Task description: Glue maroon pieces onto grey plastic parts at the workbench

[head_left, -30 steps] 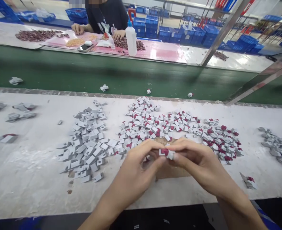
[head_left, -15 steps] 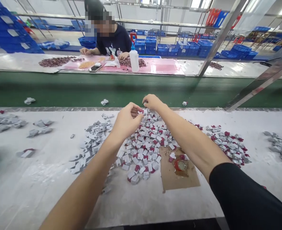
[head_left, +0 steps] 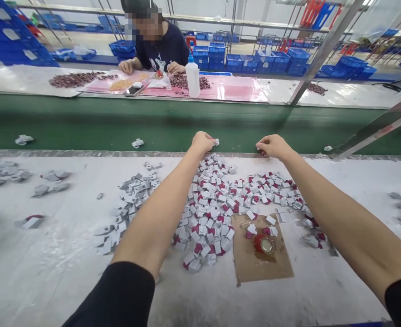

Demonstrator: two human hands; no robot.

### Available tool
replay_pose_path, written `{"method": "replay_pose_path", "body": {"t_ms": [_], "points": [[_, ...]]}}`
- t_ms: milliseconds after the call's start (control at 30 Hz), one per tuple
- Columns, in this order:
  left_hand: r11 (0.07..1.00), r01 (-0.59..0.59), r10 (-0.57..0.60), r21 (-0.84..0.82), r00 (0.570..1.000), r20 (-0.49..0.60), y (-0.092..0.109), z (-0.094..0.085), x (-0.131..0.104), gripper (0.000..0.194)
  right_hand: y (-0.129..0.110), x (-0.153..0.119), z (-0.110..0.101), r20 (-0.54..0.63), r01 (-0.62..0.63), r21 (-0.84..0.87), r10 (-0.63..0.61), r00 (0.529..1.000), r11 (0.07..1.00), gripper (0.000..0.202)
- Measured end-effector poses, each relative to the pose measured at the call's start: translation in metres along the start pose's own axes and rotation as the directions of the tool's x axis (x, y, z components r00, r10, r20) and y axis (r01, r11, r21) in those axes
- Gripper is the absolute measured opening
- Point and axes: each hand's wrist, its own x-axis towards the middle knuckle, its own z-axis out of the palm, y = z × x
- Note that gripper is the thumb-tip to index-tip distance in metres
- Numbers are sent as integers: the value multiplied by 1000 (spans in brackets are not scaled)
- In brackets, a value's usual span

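Observation:
My left hand (head_left: 203, 142) reaches out over the near edge of the green belt (head_left: 173, 122). Pinched in its fingertips is a small white plastic piece (head_left: 216, 142). My right hand (head_left: 272, 146) is also at the belt's near edge, further right, with thumb and fingers closed together. A tiny pale bit shows at its fingertips, too small to name. Below both hands lies a heap of small white-grey and dark red plastic pieces (head_left: 205, 222). A second group of these pieces (head_left: 271, 188) spreads below my right hand.
A cardboard square (head_left: 241, 268) bears a red-rimmed round container (head_left: 264, 245) in a wet brown patch. Plain grey pieces (head_left: 132, 195) lie left of the heap. Loose clusters (head_left: 138, 143) sit on the belt. Across it, a person (head_left: 161, 45) works near a white bottle (head_left: 193, 79). A metal post (head_left: 323, 54) slants at right.
My left hand has gone from above the heap out to the belt's edge, carrying a piece. My right hand has moved right, away from the heap's top. Belt clusters at left shifted left in view.

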Motion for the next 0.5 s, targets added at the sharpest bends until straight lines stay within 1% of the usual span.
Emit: {"method": "replay_pose_path", "body": {"t_ms": [67,100,133,200,267,300,367,433,500], "points": [[998,18,-19,55,1000,18,1,-2,4,43,-1,-9,-3,-30,10,58,-8,1000,998,28],[997,19,-21,81,1000,21,-1,-6,2,43,0,-17,-7,-53,23,84,-19,998,996,22],[994,12,-15,105,1000,20,-4,-12,-1,44,3,-29,-12,-79,38,105,-30,996,994,17],[989,-18,16,148,1000,16,-15,-29,-14,45,18,-61,-24,-122,61,126,-45,991,990,16],[981,-65,61,184,998,27,-30,-47,-34,38,43,-101,-35,-138,59,116,-42,990,992,18],[976,-90,84,198,996,40,-39,-55,-46,33,58,-122,-39,-146,47,100,-32,989,994,22],[967,-130,117,219,990,73,-56,-65,-71,26,89,-161,-42,-168,43,75,-29,985,996,30],[960,-157,138,233,986,97,-70,-68,-95,26,117,-191,-40,-216,16,52,-4,976,999,42],[953,-175,155,248,983,100,-81,-66,-115,28,138,-208,-35,-250,-23,34,31,968,999,50]]}}
